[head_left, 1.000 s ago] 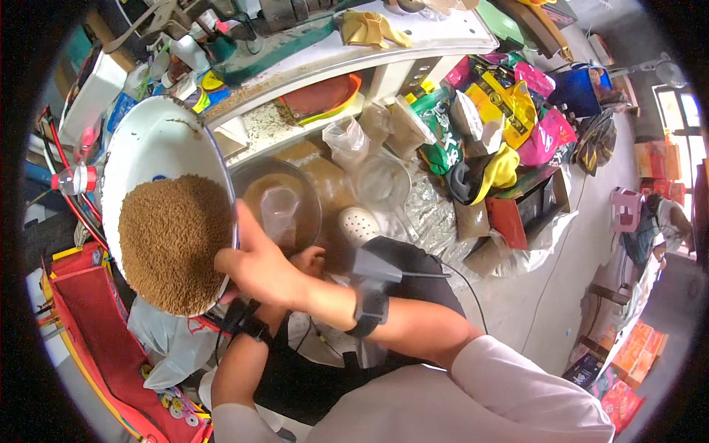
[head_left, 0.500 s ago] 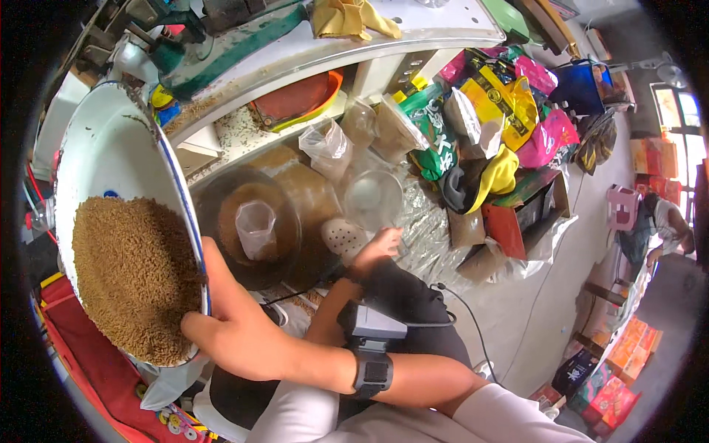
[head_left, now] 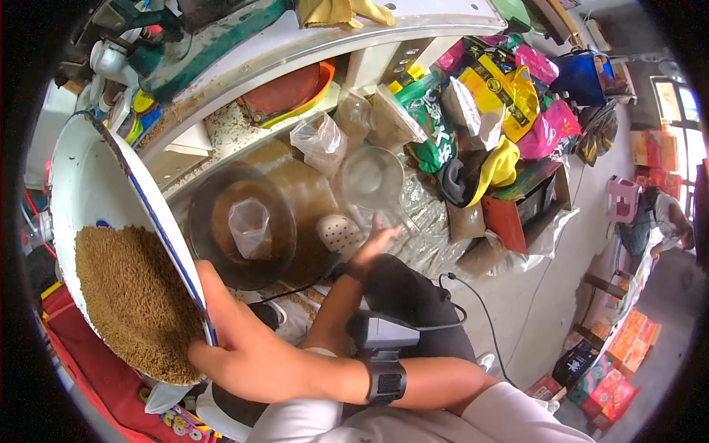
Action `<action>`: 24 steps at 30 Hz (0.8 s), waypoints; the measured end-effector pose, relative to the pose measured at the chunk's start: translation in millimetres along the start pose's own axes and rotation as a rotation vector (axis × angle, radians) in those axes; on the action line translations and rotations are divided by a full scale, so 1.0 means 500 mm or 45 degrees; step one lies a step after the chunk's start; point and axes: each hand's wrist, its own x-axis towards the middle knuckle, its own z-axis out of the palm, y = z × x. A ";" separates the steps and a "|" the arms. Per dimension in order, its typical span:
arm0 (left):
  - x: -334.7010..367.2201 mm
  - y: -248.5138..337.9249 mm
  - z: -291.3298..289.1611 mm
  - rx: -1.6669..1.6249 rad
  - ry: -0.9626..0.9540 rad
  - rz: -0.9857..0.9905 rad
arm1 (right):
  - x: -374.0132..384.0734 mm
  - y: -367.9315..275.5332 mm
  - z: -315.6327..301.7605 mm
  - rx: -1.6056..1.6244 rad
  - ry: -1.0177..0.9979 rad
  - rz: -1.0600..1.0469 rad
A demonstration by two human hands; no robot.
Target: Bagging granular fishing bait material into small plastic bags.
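Observation:
My right arm reaches across to the left, and my right hand [head_left: 236, 336] grips the blue rim of a white enamel basin [head_left: 88, 177]. The basin is tilted, with a heap of small brown pellets [head_left: 133, 295] lying against its lower side. Beneath the right arm, my left arm extends up and right. My left hand [head_left: 375, 245] has its fingers apart, close to the handle of a clear plastic scoop [head_left: 371, 179]. Left of that hand is a white perforated clog [head_left: 340, 233]. A dark round tub [head_left: 203, 258] holds brown grain and a clear plastic bag [head_left: 249, 227].
Above is a bench [head_left: 413, 33] with a yellow cloth [head_left: 340, 12]; an orange tray [head_left: 288, 96] sits beneath. Colourful bags [head_left: 509, 96] and an open carton [head_left: 509, 229] are heaped to the right. A black cable [head_left: 484, 310] crosses the floor. Another person [head_left: 665, 225] is at far right.
The basin sits slightly lower in view, its pellets settled further toward the lower side. The fingers of my left hand have spread. The view has shifted a little.

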 end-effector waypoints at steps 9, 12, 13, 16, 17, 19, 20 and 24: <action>0.154 0.012 0.050 -0.916 0.107 -0.298 | -0.003 -0.039 -0.038 0.209 0.004 0.261; 0.152 0.016 0.052 -1.053 0.093 -0.292 | 0.005 -0.022 -0.048 0.238 -0.026 0.168; 0.142 0.016 0.050 -1.094 0.080 -0.289 | 0.009 -0.020 -0.051 0.231 -0.058 0.140; 0.094 0.011 0.044 -1.236 0.008 -0.258 | 0.009 -0.010 -0.039 0.111 -0.016 0.128; 0.075 0.009 0.039 -1.281 -0.013 -0.239 | 0.007 -0.008 -0.028 0.059 0.079 0.118; 0.031 0.002 0.022 -1.386 -0.046 -0.187 | 0.001 0.005 -0.014 0.080 0.058 -0.012; 0.011 -0.004 0.015 -1.438 -0.050 -0.108 | -0.007 0.003 -0.013 0.065 -0.001 0.054; -0.085 -0.012 -0.026 -1.452 0.112 0.362 | -0.039 -0.012 0.002 -0.003 0.017 0.222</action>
